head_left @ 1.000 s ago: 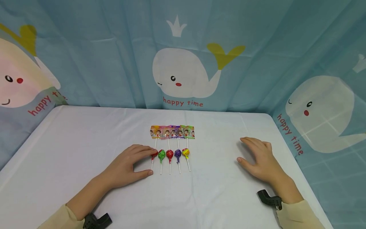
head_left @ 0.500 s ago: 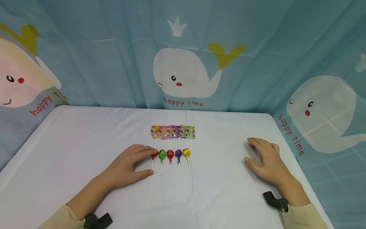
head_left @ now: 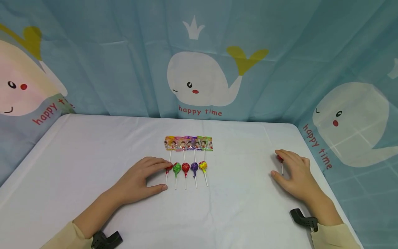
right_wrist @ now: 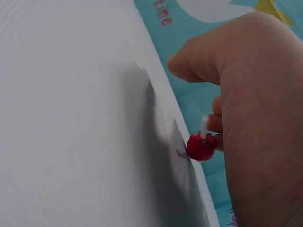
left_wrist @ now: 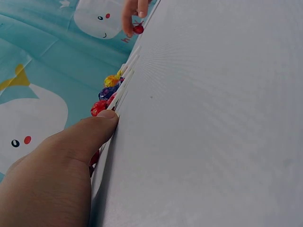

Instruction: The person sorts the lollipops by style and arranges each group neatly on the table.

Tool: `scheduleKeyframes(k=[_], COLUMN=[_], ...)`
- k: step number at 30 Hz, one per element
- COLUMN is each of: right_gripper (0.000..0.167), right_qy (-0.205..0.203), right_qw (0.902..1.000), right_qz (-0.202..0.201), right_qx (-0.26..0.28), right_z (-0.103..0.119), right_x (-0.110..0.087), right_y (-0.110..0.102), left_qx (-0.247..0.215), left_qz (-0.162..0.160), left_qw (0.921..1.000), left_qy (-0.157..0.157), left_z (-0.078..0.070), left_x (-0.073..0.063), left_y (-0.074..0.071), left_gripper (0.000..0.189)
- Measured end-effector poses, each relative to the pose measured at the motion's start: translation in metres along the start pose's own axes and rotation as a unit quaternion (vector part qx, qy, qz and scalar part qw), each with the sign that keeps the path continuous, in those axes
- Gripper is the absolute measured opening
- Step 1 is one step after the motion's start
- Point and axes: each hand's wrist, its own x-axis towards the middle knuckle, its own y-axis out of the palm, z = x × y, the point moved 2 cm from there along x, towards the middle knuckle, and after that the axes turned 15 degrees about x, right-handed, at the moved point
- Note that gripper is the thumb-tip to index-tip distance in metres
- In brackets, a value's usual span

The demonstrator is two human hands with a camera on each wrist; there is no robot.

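My left hand rests at the left end of a row of ball lollipops, its forefinger touching the leftmost red lollipop and its thumb beside the lower stick. The row continues with a green lollipop, another red lollipop, a purple lollipop and a yellow lollipop. Far to the right, my right hand arches over a separate red lollipop, thumb held apart. Its candy shows close by the fingers in the right wrist view, partly hidden under the forefinger in the head view.
Behind the row lie several flat wrapped lollipops, packets overlapping side by side and sticks toward me. All are on a white-covered table. A blue whale-print curtain hangs along the back and sides.
My right hand has moved to the right, bringing the separate red lollipop into sight between thumb and forefinger. My left hand and the row have stayed put.
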Motion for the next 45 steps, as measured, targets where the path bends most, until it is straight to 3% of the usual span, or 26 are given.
scheduleKeyframes(k=[13, 23, 31, 45], right_gripper=[0.068, 0.065, 0.073, 0.074], right_qy=[0.026, 0.014, 0.033, 0.063], right_qw=[0.9995, 0.9991, 0.9989, 0.9979], right_qz=[-0.016, -0.037, -0.031, -0.013], right_qx=[0.005, 0.015, 0.01, 0.004], right_z=[-0.008, -0.012, -0.016, -0.014], right_x=[-0.007, -0.014, -0.015, -0.016], right_y=[-0.006, -0.01, -0.01, -0.011], left_qx=[-0.001, 0.0, -0.001, -0.001], left_qz=[-0.003, -0.004, -0.009, -0.004], left_qw=[1.0, 1.0, 1.0, 1.0], left_qy=[0.003, 0.003, 0.004, 0.003], left_z=[0.0, 0.0, -0.001, -0.001], left_x=[0.0, -0.001, -0.001, 0.0], left_y=[0.0, 0.001, 0.0, 0.0], left_gripper=[0.068, 0.069, 0.069, 0.068])
